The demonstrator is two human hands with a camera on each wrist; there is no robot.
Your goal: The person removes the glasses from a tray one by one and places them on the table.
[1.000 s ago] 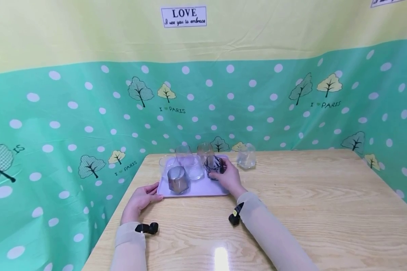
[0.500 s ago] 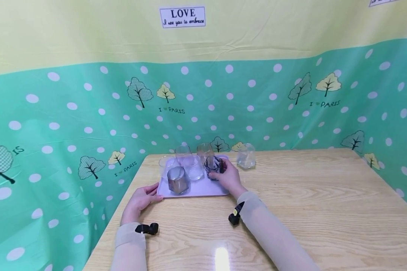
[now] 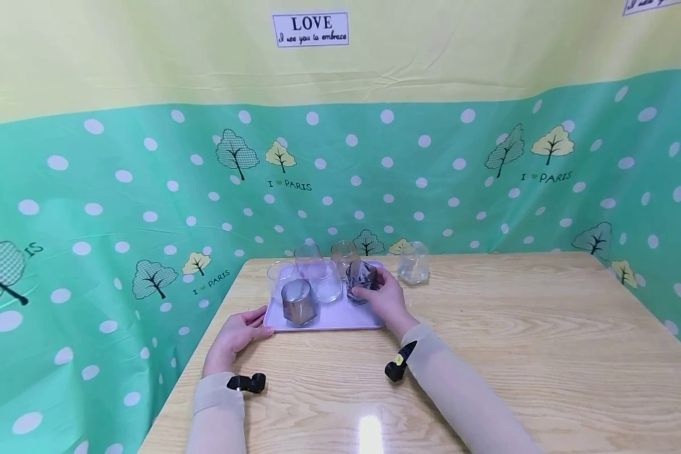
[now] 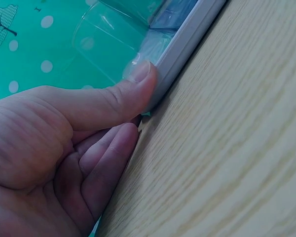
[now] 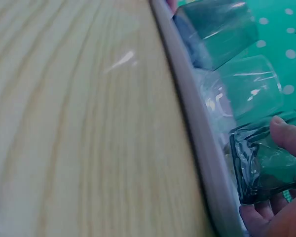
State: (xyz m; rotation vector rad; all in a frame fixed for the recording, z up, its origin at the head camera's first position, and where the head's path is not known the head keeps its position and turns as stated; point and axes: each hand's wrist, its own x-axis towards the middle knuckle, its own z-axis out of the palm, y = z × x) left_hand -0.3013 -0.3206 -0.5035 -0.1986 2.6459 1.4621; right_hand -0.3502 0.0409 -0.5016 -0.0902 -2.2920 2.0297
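Note:
A pale lilac tray (image 3: 343, 317) bears several faceted glasses. My right hand (image 3: 388, 301) grips a dark grey glass (image 3: 359, 282) at the tray's right side. In the right wrist view this glass (image 5: 266, 163) leans, its square base showing, with the thumb on one side and fingers on the other. My left hand (image 3: 235, 332) holds the tray's front left corner, and in the left wrist view its thumb (image 4: 133, 81) lies on the rim. Nearest to it stands a smoky grey glass (image 3: 299, 304). Clear glasses (image 3: 326, 289) and an amber-tinted glass (image 3: 345, 254) stand behind.
One more clear glass (image 3: 413, 263) sits on the wooden table (image 3: 516, 334), right of the tray and close to the back edge. A green and yellow patterned cloth (image 3: 340, 164) hangs behind the table and at both sides.
The dark glass in my right hand has tipped slightly and shifted a little, its rim less visible from above. My left hand and the tray stay as they were.

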